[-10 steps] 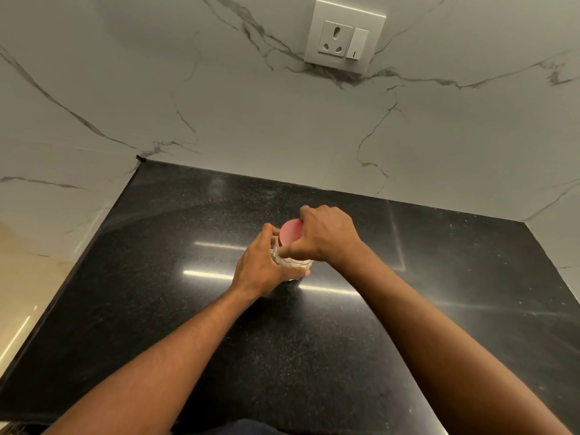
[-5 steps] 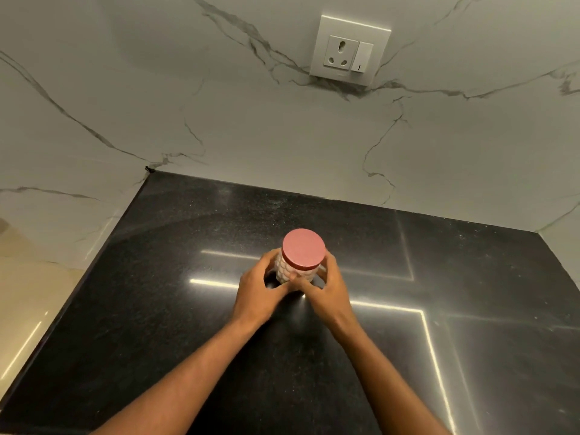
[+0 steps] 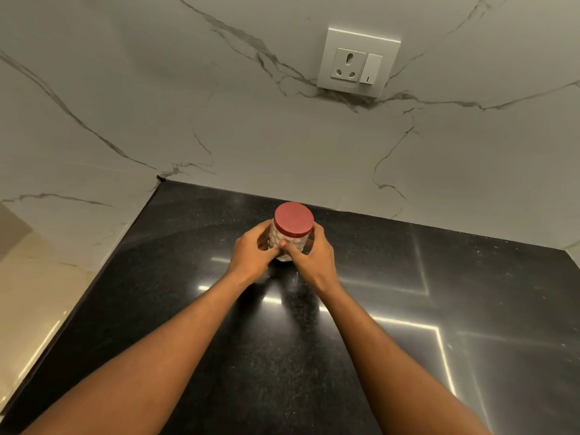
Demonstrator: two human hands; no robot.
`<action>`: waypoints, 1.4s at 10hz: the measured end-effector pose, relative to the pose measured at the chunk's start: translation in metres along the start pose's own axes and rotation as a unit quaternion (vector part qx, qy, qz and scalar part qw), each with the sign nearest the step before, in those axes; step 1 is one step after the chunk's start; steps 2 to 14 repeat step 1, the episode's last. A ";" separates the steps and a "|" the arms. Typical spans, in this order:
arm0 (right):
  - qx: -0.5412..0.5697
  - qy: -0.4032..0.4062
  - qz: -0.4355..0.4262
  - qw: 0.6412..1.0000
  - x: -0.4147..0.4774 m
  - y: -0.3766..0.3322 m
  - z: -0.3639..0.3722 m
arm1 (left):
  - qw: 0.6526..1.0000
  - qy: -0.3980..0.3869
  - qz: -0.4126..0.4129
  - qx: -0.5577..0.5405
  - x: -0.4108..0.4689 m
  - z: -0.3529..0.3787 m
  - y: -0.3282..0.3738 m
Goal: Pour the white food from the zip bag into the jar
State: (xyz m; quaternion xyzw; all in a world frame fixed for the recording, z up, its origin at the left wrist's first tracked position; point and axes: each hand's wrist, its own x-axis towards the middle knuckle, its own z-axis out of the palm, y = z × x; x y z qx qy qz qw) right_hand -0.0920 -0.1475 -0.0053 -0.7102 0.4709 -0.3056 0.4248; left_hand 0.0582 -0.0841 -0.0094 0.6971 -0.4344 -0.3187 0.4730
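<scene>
A small clear jar (image 3: 286,243) with white food inside stands upright on the black counter (image 3: 282,356), near the back wall. A red lid (image 3: 293,219) sits on top of it. My left hand (image 3: 251,259) wraps the jar's left side and my right hand (image 3: 314,259) wraps its right side, thumbs meeting at the front. No zip bag is in view.
A marble wall (image 3: 251,136) rises right behind the jar, with a socket and switch plate (image 3: 357,65) high on the right. The counter's left edge (image 3: 78,293) drops to a beige floor.
My right hand came off the lid and went down to the jar's side. The jar, held in both hands, has slid farther back toward the wall.
</scene>
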 end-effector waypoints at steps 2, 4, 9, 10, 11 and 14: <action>-0.013 -0.002 -0.005 1.000 0.002 0.000 0.005 | 1.000 -0.006 -0.002 -0.005 0.002 0.003 -0.001; -0.013 -0.002 -0.005 1.000 0.002 0.000 0.005 | 1.000 -0.006 -0.002 -0.005 0.002 0.003 -0.001; -0.013 -0.002 -0.005 1.000 0.002 0.000 0.005 | 1.000 -0.006 -0.002 -0.005 0.002 0.003 -0.001; -0.013 -0.002 -0.005 1.000 0.002 0.000 0.005 | 1.000 -0.006 -0.002 -0.005 0.002 0.003 -0.001; -0.013 -0.002 -0.005 1.000 0.002 0.000 0.005 | 1.000 -0.006 -0.002 -0.005 0.002 0.003 -0.001; -0.013 -0.002 -0.005 1.000 0.002 0.000 0.005 | 1.000 -0.006 -0.002 -0.005 0.002 0.003 -0.001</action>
